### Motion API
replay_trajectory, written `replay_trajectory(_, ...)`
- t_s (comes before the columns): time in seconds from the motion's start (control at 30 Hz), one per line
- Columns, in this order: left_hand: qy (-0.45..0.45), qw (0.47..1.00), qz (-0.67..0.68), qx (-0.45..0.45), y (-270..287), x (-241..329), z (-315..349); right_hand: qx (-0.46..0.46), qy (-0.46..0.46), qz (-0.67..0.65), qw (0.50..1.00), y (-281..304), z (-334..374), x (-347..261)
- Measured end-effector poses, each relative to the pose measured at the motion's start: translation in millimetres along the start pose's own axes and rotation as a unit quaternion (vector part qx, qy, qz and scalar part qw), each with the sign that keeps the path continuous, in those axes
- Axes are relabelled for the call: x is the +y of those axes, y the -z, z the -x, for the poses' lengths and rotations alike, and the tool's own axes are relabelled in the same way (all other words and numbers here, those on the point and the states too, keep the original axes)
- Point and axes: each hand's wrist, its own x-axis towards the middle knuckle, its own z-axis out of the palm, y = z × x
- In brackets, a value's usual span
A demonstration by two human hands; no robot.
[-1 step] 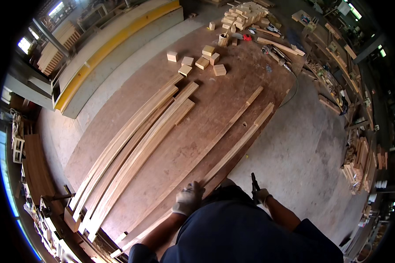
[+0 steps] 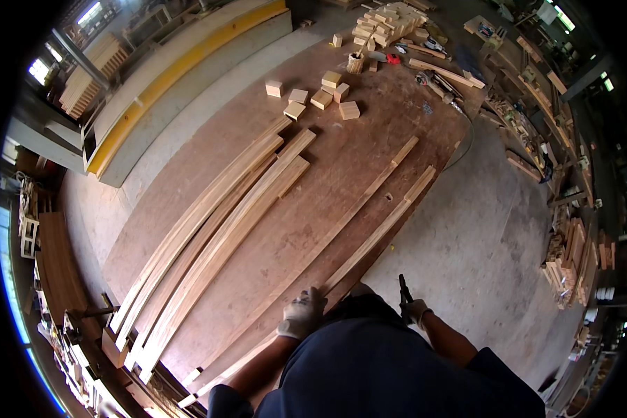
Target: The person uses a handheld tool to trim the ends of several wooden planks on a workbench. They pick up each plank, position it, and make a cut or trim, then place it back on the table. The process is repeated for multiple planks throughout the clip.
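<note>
The left hand [image 2: 302,315], in a pale glove, is at the near long edge of the surface [image 2: 359,143], covering part of a narrow wooden strip [image 2: 384,226]. Its fingers are curled; whether they pinch the wood I cannot tell. The right hand [image 2: 416,311], also gloved, is out beyond that edge, above the grey floor [image 2: 460,258], with its fingers wrapped around a dark tool [image 2: 405,289] that points away from the body.

The narrow wooden strip runs along the near long edge. A thin board [image 2: 352,212] lies roughly parallel to it, a little farther in, with a bare gap between the two. Toward the far long edge, a group of strips [image 2: 247,212] lies close together, the ends staggered.

Just past those ends are loose wooden blocks [image 2: 321,100], some touching. Nearer the far end of the surface lies a metal-headed tool [image 2: 425,80], by the near long edge; a round container [image 2: 355,65] and a red object [image 2: 393,60] are farther off, with a block pile [image 2: 389,26] behind them. Beyond the far long edge stretches a yellow-banded platform [image 2: 174,78].
</note>
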Motion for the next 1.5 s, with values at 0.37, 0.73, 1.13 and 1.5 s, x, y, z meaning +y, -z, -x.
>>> replay_trajectory(0.37,-0.021,0.993,-0.079,0.086,-1.2,-6.6,-16.0,-0.003,-0.002,-0.032,0.999,2.6,10.5,-9.0)
replay_trajectory(0.73,0.024,0.984,-0.069,0.162,11.4,-68.9,-57.5,-0.002,-0.004,-0.037,0.999,-4.2,18.8,-7.2)
replay_trajectory(1.13,-0.110,0.970,-0.018,0.218,29.2,-11.6,-97.7,-0.022,-0.025,-0.101,0.994,-3.6,-5.3,11.5)
replay_trajectory(1.5,-0.256,0.962,-0.067,0.066,49.8,123.1,-266.3,-0.025,-0.055,-0.161,0.985,-1.2,-14.4,45.5)
